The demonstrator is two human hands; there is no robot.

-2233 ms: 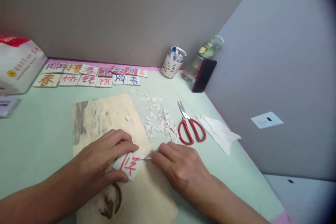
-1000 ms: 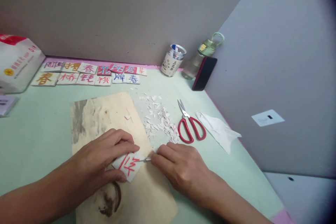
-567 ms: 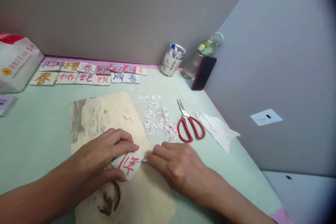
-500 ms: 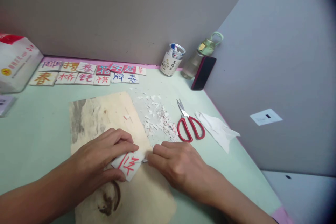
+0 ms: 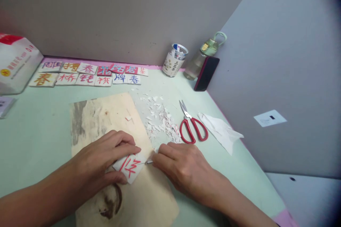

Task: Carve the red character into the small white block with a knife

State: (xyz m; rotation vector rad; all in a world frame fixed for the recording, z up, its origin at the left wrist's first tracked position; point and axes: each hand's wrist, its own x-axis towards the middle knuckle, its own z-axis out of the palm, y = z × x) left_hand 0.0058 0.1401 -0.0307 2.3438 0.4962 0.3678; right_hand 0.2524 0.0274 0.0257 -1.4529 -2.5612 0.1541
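My left hand is closed on a white square card with a red character on it, fingers on its upper edge and thumb on its lower left. The card rests on a wooden board with dark stains. In my right hand is a slim craft knife, pinched near its metal end. Its thin tip meets the card's right corner; my fingers hide the handle. White paper scraps lie beyond the board, beside red-handled scissors.
Two rows of character cards lie along the back, beside a white and red bag. A can, a bottle and a leaning phone stand at the back right. A crumpled tissue lies right of the scissors.
My right hand has shifted slightly right, away from the card, and more of the knife's metal end shows. My left hand and the card have stayed in place.
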